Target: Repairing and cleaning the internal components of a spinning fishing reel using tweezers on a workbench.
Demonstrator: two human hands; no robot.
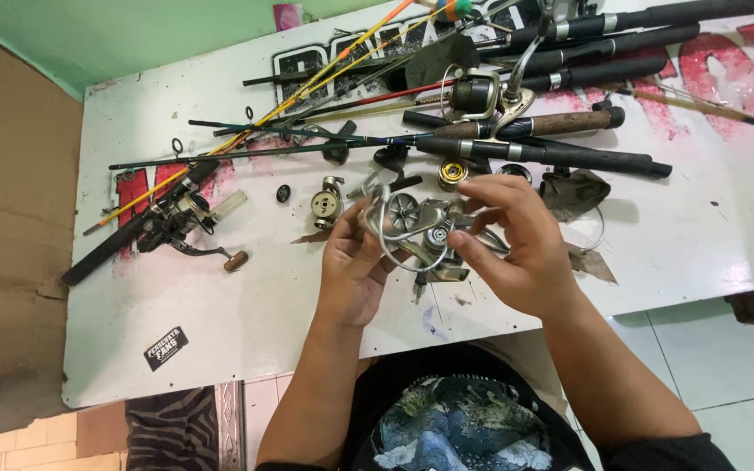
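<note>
At the frame's centre, the left hand (353,262) grips the reel (421,231) by its wire bail to steady it, while the right hand (517,249) pinches its middle part, above the table (220,305). Rods (560,153) lie behind.

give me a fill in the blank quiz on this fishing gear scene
1. Both hands hold a silver fishing ____ above the white table.
2. The left hand grips the reel's wire ____.
3. A pile of fishing ____ lies at the table's far edge.
4. The sticker near the table's front edge is ____.

Missing words: reel; loop; rods; black
</note>
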